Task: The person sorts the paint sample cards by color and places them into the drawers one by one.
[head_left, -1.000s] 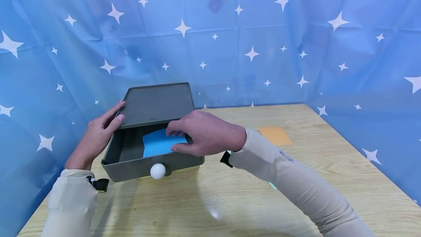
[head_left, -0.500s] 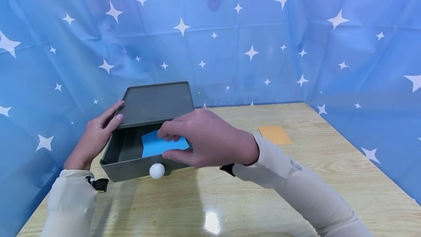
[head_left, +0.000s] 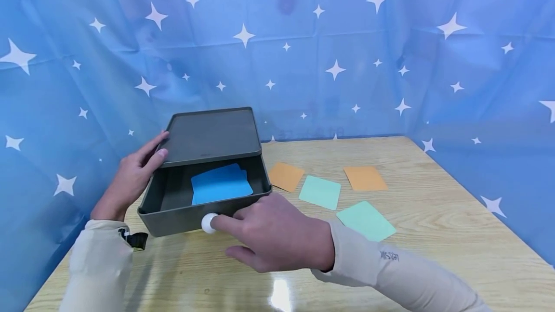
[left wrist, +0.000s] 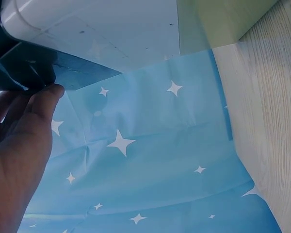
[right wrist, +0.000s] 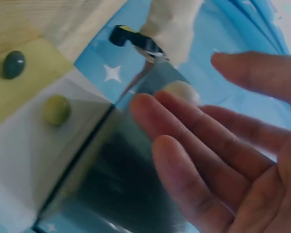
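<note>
A box of stacked drawers has a dark grey top drawer (head_left: 182, 220) standing pulled out, with blue cards (head_left: 221, 184) lying inside. My left hand (head_left: 132, 175) rests on the left edge of the grey lid (head_left: 212, 136), thumb on top; in the left wrist view its fingertips touch the dark upper part. In front of the drawer, my right hand (head_left: 277, 235) has its index finger at the white knob (head_left: 208, 223). The right wrist view shows its fingers extended, fingertips overlapping the pale knob (right wrist: 184, 91), the thumb held apart.
Two orange cards (head_left: 366, 178) and two mint green cards (head_left: 321, 191) lie on the wooden table (head_left: 455, 235) to the right. Below the dark drawer are a white drawer with a yellow-green knob (right wrist: 56, 109) and a yellow one with a dark knob (right wrist: 13, 64). A starry blue curtain (head_left: 303, 52) hangs behind.
My right hand has moved from above the blue cards out to the front knob, uncovering the cards and the mint and orange cards on the table. The left hand stays put.
</note>
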{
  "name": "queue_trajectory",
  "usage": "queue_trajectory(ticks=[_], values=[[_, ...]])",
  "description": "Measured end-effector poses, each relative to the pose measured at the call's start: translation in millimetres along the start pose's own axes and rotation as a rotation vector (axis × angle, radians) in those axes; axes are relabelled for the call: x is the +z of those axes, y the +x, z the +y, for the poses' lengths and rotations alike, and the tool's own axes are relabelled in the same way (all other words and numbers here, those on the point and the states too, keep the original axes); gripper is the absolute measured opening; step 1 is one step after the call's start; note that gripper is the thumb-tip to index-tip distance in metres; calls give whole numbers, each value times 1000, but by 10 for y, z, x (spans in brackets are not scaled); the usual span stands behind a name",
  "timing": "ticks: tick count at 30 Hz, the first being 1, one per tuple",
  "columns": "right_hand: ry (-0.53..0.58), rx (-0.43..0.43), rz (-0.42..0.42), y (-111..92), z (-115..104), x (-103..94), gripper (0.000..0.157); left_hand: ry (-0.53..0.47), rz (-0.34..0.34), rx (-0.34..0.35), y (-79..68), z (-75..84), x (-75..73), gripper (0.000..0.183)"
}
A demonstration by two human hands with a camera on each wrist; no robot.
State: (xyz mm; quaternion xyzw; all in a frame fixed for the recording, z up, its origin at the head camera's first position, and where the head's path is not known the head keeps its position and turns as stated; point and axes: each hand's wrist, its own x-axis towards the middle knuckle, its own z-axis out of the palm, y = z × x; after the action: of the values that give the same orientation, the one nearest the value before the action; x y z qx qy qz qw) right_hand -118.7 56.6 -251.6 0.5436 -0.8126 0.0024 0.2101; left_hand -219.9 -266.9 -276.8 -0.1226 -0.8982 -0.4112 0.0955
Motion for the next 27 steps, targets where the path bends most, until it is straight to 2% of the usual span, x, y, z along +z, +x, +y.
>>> queue_trajectory(ticks=[7, 12, 15, 21, 27], values=[[-54, 14, 82, 42, -41, 222, 44, -16, -8, -20, -8, 1, -5, 58], [-59, 27, 219, 117, -66, 343, 26, -23, -5, -16, -12, 10, 6, 58], [-57, 28, 276, 169, -64, 369, 22, -33, -9, -20, -11, 1, 4, 58], [-93, 41, 274, 247, -19, 385, 20, -33, -17, -14, -9, -23, -7, 58], [-77, 84, 254, 302, 64, 430, 17, -22, -13, 13, -6, -8, -10, 57]])
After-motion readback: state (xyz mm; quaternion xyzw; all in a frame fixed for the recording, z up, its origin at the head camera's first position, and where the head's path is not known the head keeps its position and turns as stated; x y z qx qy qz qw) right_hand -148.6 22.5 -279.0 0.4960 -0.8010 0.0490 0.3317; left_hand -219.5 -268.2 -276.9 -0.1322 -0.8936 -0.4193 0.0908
